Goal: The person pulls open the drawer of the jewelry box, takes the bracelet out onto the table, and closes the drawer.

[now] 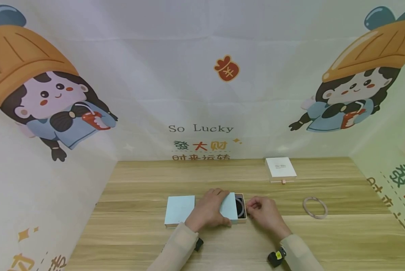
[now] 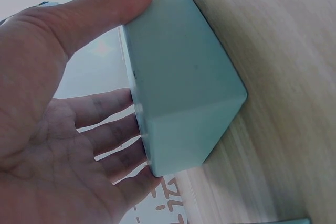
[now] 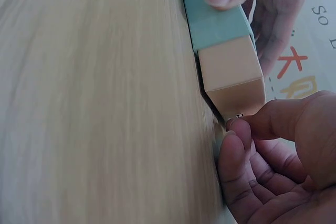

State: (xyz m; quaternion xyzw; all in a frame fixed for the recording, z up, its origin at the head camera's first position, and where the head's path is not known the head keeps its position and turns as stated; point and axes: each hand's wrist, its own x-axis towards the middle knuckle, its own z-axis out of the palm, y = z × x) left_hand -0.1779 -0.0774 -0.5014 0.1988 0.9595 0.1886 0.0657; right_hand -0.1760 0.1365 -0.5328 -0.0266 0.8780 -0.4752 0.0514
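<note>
A light blue drawer-style box [image 1: 229, 207] lies on the table under my left hand [image 1: 207, 211]. In the left wrist view, the thumb [image 2: 113, 6] presses one long side while the fingertips touch the opposite edge. From its right end the pinkish-tan drawer [image 3: 232, 69] sticks partly out. Inside, part of a pale bangle [image 1: 242, 207] shows against dark lining; the sleeve covers the rest. At the drawer's outer end, my right hand [image 1: 266, 215] pinches the small pull tab, mostly hidden by the thumb and forefinger.
A second light blue box [image 1: 180, 207] sits left of my left hand. Toward the back right stands a white box [image 1: 279, 168] with a small tab at its front. A loose pale bangle [image 1: 305, 205] lies on the wooden table [image 1: 138, 188] right of my right hand. Printed cloth walls surround the table.
</note>
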